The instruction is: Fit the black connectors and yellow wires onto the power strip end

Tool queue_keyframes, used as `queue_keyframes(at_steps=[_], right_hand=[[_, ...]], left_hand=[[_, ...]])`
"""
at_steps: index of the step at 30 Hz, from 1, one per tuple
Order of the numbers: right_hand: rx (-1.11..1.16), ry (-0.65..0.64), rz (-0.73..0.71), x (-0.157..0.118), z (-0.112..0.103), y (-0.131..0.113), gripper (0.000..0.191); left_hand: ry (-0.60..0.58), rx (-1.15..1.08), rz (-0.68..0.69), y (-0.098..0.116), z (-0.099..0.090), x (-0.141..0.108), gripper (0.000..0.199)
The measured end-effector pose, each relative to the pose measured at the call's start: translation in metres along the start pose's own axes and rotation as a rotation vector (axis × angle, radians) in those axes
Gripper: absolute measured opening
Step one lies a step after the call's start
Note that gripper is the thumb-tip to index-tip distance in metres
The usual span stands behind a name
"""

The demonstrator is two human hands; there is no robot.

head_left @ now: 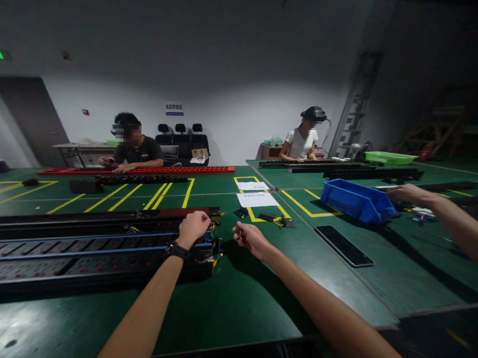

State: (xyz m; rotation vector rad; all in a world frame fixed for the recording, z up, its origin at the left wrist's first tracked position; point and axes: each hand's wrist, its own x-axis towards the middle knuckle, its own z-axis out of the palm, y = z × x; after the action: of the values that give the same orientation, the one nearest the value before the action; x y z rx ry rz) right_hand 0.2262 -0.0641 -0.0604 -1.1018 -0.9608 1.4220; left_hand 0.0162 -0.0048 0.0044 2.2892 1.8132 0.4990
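Several long black strips with socket-like modules and red dots (110, 252) lie side by side at the left, some edged in blue. Yellow wire ends (217, 260) stick out at their right end. My left hand (194, 227), with a dark watch on the wrist, rests on that end, fingers curled down and closed; what they grip is hidden. Just right of the strips, my right hand (252, 240) hovers over the green table (232, 312). Its thumb and fingers are pinched together, and anything between them is too small to make out.
Small black parts with yellow wires (279, 219) and white paper sheets (257, 200) lie ahead. A phone-like black slab (343, 246) and a blue bin (356, 201) are at the right, near another person's hand (410, 194). Two people sit across the table, by a red rail (175, 170).
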Motion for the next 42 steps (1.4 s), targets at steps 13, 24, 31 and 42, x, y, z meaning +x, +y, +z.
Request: queue_keyframes(at_steps=[13, 24, 31, 42], right_hand=[[0.005, -0.022, -0.010, 0.001, 0.002, 0.003, 0.032], [-0.041, -0.039, -0.029, 0.000, 0.003, 0.002, 0.034], [-0.053, -0.030, -0.021, -0.001, 0.006, 0.000, 0.034], [-0.066, -0.060, -0.040, 0.001, 0.003, 0.003, 0.034]], left_hand=[[-0.013, 0.215, 0.150, 0.007, 0.006, -0.003, 0.043], [-0.014, 0.176, 0.144, 0.009, 0.005, -0.007, 0.039], [-0.010, 0.206, 0.098, 0.009, 0.009, -0.005, 0.034], [0.023, 0.215, 0.210, 0.006, 0.013, -0.004, 0.029]])
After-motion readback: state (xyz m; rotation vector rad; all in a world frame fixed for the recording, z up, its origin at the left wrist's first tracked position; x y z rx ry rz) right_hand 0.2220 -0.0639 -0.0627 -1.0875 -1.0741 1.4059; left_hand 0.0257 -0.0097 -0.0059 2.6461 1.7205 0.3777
